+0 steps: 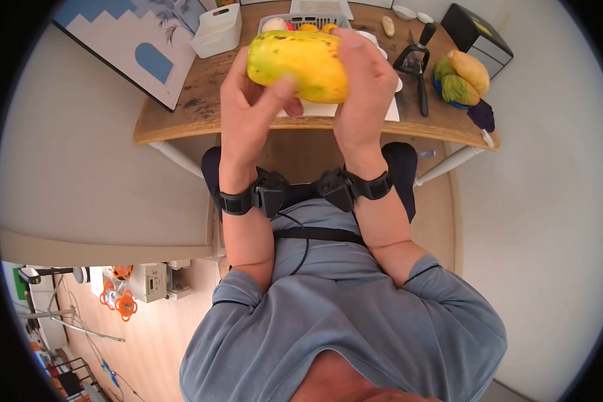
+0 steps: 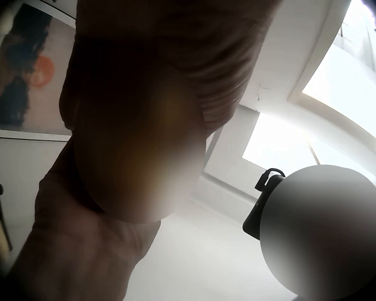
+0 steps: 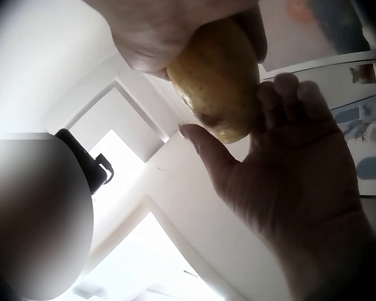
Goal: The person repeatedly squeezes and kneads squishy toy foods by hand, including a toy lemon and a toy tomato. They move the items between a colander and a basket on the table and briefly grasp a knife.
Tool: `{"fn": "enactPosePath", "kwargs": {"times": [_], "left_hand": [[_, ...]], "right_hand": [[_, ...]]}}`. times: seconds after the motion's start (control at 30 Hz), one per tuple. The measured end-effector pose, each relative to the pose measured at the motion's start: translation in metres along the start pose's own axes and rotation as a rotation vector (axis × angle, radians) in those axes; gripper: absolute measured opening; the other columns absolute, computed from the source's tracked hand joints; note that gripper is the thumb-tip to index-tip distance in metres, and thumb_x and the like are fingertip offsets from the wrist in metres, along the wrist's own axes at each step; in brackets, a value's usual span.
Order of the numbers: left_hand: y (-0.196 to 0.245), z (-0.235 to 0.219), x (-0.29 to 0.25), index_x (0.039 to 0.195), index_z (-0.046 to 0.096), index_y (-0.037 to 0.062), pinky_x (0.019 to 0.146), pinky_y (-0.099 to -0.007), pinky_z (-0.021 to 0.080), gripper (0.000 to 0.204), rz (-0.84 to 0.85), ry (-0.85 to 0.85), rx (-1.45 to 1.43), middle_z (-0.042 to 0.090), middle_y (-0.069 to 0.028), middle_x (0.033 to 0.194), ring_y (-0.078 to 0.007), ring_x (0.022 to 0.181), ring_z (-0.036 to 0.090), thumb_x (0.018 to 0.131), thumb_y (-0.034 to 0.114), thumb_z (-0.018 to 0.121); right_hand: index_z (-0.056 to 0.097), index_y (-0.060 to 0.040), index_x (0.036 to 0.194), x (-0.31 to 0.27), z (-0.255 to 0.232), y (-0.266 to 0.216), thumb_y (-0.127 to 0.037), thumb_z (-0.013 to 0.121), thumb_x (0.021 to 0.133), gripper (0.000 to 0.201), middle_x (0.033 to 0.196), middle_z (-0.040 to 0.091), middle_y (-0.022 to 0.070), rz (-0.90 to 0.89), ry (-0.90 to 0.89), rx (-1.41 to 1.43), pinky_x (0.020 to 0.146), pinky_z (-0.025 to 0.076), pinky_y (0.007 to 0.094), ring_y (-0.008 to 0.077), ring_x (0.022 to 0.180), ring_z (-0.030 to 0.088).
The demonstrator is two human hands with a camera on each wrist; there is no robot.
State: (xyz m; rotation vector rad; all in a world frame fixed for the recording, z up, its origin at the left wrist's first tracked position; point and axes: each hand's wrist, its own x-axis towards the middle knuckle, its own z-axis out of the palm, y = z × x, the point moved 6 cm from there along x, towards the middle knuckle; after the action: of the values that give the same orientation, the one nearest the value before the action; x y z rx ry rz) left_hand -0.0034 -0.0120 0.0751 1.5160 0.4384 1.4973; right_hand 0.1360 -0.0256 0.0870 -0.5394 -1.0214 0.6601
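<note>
A yellow-green papaya (image 1: 301, 63) with dark specks is held up close to the head camera, above the table's front edge. My left hand (image 1: 246, 110) holds its left end, the thumb across the near side. At the other end, my right hand (image 1: 368, 84) grips the fruit with its fingers over the top. In the right wrist view, the papaya (image 3: 219, 81) comes down from the right hand, its tip beside the thumb and fingers of the left hand (image 3: 294, 157). The left wrist view is dark and blurred around the fruit.
On the wooden table (image 1: 187, 100), a grey basket (image 1: 285, 21) holds round fruit behind the papaya. A white bin (image 1: 218, 30) stands left, beside a framed picture (image 1: 151, 57). To the right are black-handled tools (image 1: 414, 61), a blue bowl (image 1: 457, 104) of produce and a black box (image 1: 472, 33).
</note>
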Motion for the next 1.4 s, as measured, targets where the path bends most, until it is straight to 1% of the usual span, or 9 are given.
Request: {"fn": "enactPosePath", "kwargs": {"times": [0.2,0.3,0.37,0.47,0.67,0.9,1.03,1.17,1.4], "left_hand": [[0.0,0.006,-0.001,0.124,0.05,-0.0006,0.081,-0.0281,0.051,0.054,-0.012,-0.045,0.026,0.063,-0.007,0.108,-0.0152,0.098,0.062,0.078,0.01,0.077],[-0.002,0.001,-0.002,0.128,0.047,0.0003,0.088,-0.0292,0.048,0.056,0.044,0.005,0.009,0.059,-0.0083,0.116,-0.0151,0.103,0.059,0.081,0.014,0.075],[-0.004,-0.005,0.0,0.129,0.047,0.0007,0.089,-0.0291,0.047,0.056,0.062,0.038,-0.042,0.058,-0.0088,0.118,-0.0156,0.105,0.058,0.082,0.017,0.073],[-0.001,-0.009,0.002,0.131,0.046,0.0006,0.092,-0.0286,0.045,0.056,0.092,0.089,-0.069,0.056,-0.0096,0.122,-0.0164,0.108,0.056,0.085,0.02,0.07],[0.007,0.005,0.006,0.135,0.044,-0.0007,0.092,-0.0298,0.046,0.068,0.066,0.017,0.234,0.057,-0.0107,0.12,-0.0165,0.107,0.056,0.077,0.017,0.076],[0.008,-0.003,0.006,0.134,0.046,-0.0008,0.092,-0.0301,0.048,0.079,0.084,0.036,0.382,0.06,-0.0107,0.114,-0.0169,0.106,0.058,0.066,0.007,0.083],[0.012,-0.006,0.005,0.133,0.048,-0.0001,0.091,-0.0294,0.048,0.076,0.209,0.083,0.186,0.06,-0.0097,0.112,-0.0163,0.104,0.058,0.066,0.006,0.083],[0.019,-0.018,0.003,0.131,0.049,0.0006,0.088,-0.0276,0.048,0.06,0.28,0.209,0.086,0.06,-0.0079,0.112,-0.0143,0.1,0.058,0.077,0.007,0.074],[0.01,-0.025,0.0,0.123,0.05,-0.0006,0.089,-0.026,0.044,0.042,0.326,0.405,0.077,0.058,-0.007,0.113,-0.0129,0.1,0.055,0.096,0.031,0.055]], "right_hand": [[0.064,0.0015,0.085,0.0,-0.005,0.003,-0.036,0.045,0.099,0.044,0.087,0.063,0.0017,0.053,0.076,0.019,0.074,0.045,0.0246,0.009,0.077,0.057],[0.062,-0.0008,0.08,0.0,0.0,0.009,-0.036,0.042,0.1,0.045,0.081,0.061,0.0009,0.141,-0.001,-0.005,0.071,0.043,0.026,0.0093,0.074,0.053],[0.062,0.0014,0.083,-0.002,0.003,0.017,-0.038,0.038,0.101,0.05,0.076,0.059,0.0007,0.175,-0.2,-0.337,0.066,0.041,0.0277,0.0094,0.07,0.049],[0.061,0.002,0.078,-0.002,0.011,0.01,-0.037,0.039,0.101,0.05,0.061,0.056,0.007,-0.038,-0.145,-0.397,0.051,0.036,0.0324,0.0111,0.057,0.048],[0.061,0.0071,0.105,0.0,0.008,-0.006,-0.03,0.058,0.094,0.039,0.077,0.065,0.0091,-0.21,-0.08,-0.198,0.062,0.047,0.0271,0.0114,0.071,0.061],[0.056,0.012,0.111,0.008,0.004,0.002,-0.023,0.067,0.086,0.045,0.09,0.066,0.0104,-0.056,-0.107,-0.198,0.069,0.049,0.0234,0.0129,0.077,0.061],[0.061,0.0101,0.101,0.01,-0.01,0.004,-0.018,0.057,0.088,0.031,0.076,0.063,0.0082,-0.065,-0.021,-0.232,0.058,0.045,0.027,0.0102,0.067,0.056],[0.065,0.0071,0.088,-0.002,0.005,0.0,-0.017,0.047,0.091,0.031,0.056,0.054,0.0122,-0.378,-0.115,-0.488,0.049,0.038,0.0317,0.0139,0.052,0.051],[0.063,0.0059,0.096,-0.007,0.027,-0.002,-0.033,0.053,0.094,0.041,0.06,0.057,0.0182,-0.183,-0.295,-0.467,0.053,0.044,0.0345,0.0265,0.057,0.061]]}}
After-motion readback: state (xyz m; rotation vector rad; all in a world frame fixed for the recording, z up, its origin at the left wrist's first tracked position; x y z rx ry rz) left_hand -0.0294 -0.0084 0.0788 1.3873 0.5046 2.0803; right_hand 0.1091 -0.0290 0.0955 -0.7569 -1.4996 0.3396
